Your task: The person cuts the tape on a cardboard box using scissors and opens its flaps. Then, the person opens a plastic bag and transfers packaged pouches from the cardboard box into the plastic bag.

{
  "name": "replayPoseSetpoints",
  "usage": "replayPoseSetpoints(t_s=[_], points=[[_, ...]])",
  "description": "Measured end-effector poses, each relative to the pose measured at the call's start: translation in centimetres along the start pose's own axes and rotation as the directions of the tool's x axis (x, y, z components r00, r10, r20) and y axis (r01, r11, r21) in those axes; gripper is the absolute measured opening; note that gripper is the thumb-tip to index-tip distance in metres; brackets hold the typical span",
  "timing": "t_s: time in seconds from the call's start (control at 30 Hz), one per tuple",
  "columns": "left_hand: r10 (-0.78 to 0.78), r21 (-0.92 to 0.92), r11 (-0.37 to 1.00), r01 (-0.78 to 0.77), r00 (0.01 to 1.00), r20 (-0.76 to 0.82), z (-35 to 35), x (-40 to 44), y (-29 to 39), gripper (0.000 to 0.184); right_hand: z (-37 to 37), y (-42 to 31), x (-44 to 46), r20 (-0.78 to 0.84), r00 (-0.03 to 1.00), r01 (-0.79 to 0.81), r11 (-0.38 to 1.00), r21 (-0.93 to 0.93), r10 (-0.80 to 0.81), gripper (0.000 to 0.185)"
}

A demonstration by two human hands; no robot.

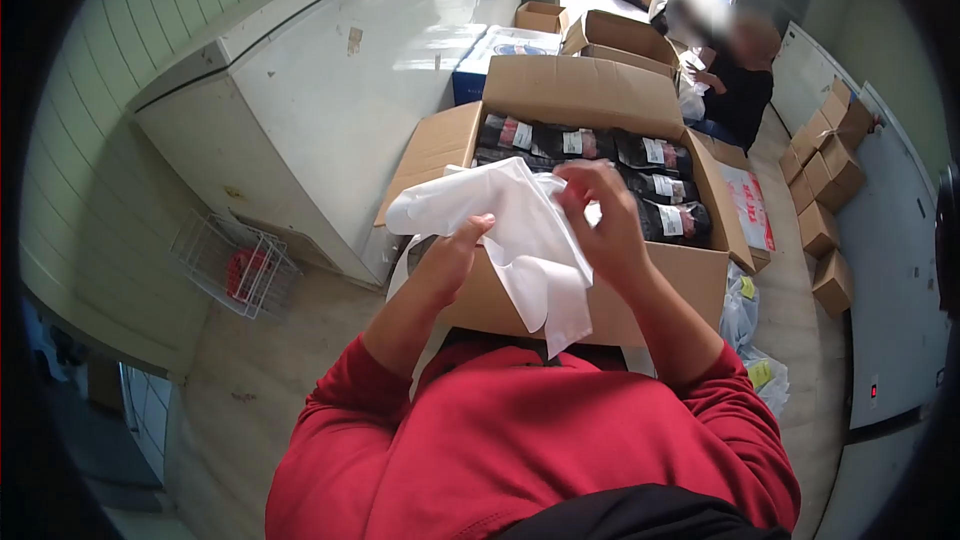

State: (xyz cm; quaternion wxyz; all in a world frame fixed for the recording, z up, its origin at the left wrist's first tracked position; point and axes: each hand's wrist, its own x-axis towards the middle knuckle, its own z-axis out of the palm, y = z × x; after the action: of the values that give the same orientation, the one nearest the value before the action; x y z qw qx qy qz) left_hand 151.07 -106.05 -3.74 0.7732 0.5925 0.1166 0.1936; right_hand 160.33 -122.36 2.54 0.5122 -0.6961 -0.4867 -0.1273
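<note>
My left hand [455, 258] is closed on a white plastic bag [500, 215], thumb on top. The bag looks thin and partly folded, with loose ends draping down in front of me. My right hand [608, 225] is at the bag's right edge, fingers curled and smeared by motion; whether it grips the bag I cannot make out. Behind both hands stands an open cardboard box [660, 278]. Inside it lie several dark packages [655, 152] with white labels, partly hidden by the bag and my hands.
A large white chest [330, 90] stands on the left, near a wire basket [240, 265] holding something red. Small cardboard boxes [820, 175] are stacked at right. Plastic bags [745, 320] lie beside the open box. A person in black [745, 90] sits beyond it; others are farther back.
</note>
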Motion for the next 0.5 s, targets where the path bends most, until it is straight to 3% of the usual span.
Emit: replayPoseSetpoints(t_s=[0.07,0.13,0.2,0.27,0.3,0.33,0.4,0.5], points=[[-0.097,-0.014,0.995,0.098,0.994,0.045,-0.5,-1.1,-1.6,0.031,0.7,-1.8,-2.4,0.282,0.949,-0.165,0.984,0.070,0.139,0.026],[-0.097,0.228,0.972,0.063,0.985,0.141,-0.4,-1.6,-2.2,0.033,2.2,-1.8,-4.1,0.312,0.944,-0.121,0.992,0.023,0.108,0.032],[-0.091,0.197,0.979,0.058,0.983,0.160,0.5,-2.3,-2.3,0.032,3.3,-0.5,-4.9,0.279,0.957,-0.077,0.997,-0.011,0.077,0.027],[-0.130,0.089,0.988,0.126,0.991,0.039,2.1,-3.3,-0.2,0.025,3.6,0.6,-5.4,0.151,0.989,0.020,0.993,-0.115,-0.002,0.017],[-0.100,-0.035,0.994,0.103,0.991,0.085,1.9,-3.7,-0.4,0.026,3.1,0.7,-5.4,0.167,0.983,0.104,0.979,-0.176,-0.074,0.023],[-0.099,-0.031,0.994,0.102,0.991,0.095,2.1,-4.1,0.0,0.026,2.6,0.6,-5.4,0.158,0.985,0.102,0.978,-0.182,-0.073,0.023],[-0.061,-0.237,0.970,0.060,0.998,0.001,2.9,-5.1,1.3,0.025,1.7,0.3,-5.2,0.108,0.965,0.261,0.893,-0.365,-0.238,0.027],[-0.010,-0.183,0.983,0.006,1.000,-0.023,2.9,-5.6,1.6,0.023,0.7,-0.6,-5.6,0.147,0.961,0.272,0.886,-0.376,-0.233,0.037]])
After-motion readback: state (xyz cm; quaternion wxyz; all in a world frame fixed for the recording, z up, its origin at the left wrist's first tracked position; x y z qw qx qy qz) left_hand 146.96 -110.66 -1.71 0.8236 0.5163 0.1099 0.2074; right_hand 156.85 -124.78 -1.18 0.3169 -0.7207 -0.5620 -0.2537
